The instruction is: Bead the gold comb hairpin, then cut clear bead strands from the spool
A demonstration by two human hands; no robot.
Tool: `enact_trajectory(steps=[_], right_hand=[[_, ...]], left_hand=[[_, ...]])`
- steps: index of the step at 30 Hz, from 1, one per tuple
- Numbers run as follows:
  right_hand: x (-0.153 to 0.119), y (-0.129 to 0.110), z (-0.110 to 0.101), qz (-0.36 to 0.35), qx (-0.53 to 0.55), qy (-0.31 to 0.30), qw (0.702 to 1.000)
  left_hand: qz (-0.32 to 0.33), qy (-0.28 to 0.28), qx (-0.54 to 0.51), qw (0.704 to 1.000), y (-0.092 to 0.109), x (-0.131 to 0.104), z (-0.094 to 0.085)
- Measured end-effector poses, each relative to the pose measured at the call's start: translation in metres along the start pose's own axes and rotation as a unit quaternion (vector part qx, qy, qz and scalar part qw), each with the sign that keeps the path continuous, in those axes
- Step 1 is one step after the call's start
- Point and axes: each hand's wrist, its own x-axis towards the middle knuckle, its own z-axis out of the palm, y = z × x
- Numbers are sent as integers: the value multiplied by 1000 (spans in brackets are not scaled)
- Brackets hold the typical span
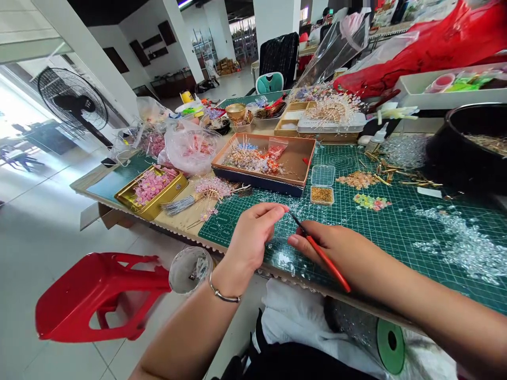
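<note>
My left hand (255, 229) is raised over the front of the green cutting mat (222, 224), thumb and forefinger pinched together. Whatever lies between those fingertips is too small to make out. In my right hand (340, 245) is a pair of slim pliers (327, 264) with a red handle and a dark, thin tip. That tip points up and left, close to the left fingertips. Clear beads (467, 240) are scattered to the right, and a small box of gold beads (322, 195) stands open just beyond my hands.
A shallow box (261, 182) of beaded pieces lies behind my hands. To the left are a gold tin (166, 198) of pink flowers and a bundle of wires (178, 205). A black bowl (455, 142) stands at right. A red stool (99, 295) and a bucket (182, 274) are below.
</note>
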Motion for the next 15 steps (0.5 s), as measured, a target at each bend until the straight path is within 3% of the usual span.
enact_trajectory(steps=[15], right_hand=[[26,11,-2,-28,-93,54,994]], left_hand=[[11,11,63,998,-6,9,-1]])
